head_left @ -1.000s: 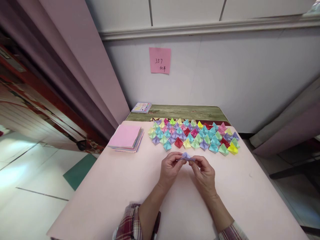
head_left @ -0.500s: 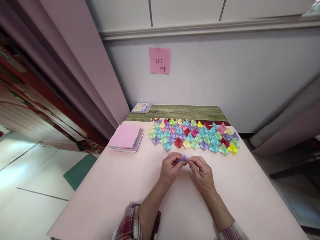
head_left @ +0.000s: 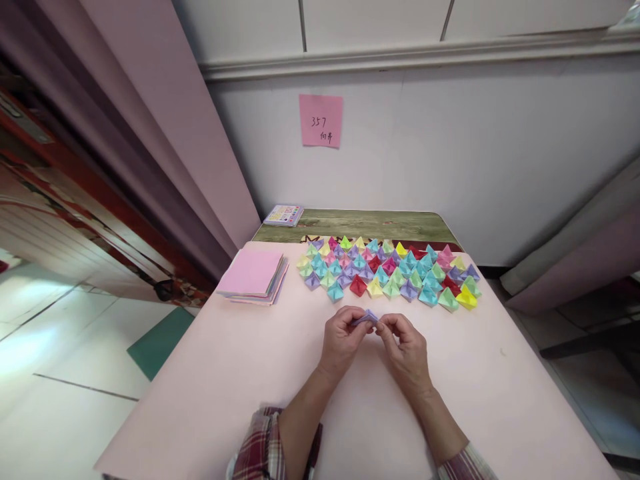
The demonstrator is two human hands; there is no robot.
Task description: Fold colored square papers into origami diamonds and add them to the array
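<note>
A small folded purple paper (head_left: 369,317) is pinched between my two hands, above the pink tabletop. My left hand (head_left: 343,339) grips its left side with thumb and fingers. At its right corner, my right hand (head_left: 404,347) closes thumb and forefinger on the paper. Fingers cover much of the piece, so its full shape is hidden. Just beyond my hands lie several rows of folded paper boats (head_left: 389,267) in blue, purple, green, yellow, pink and red.
A stack of square coloured paper (head_left: 251,273), pink on top, lies to the left. The table (head_left: 210,393) has a pink cover. Small printed packs (head_left: 283,215) rest at the back left. A pink note (head_left: 321,121) is stuck to the wall. Curtains hang on both sides.
Almost nothing differs. Both hands stay on the purple paper, with only a slight shift of the fingers, and the whole view has moved very slightly.
</note>
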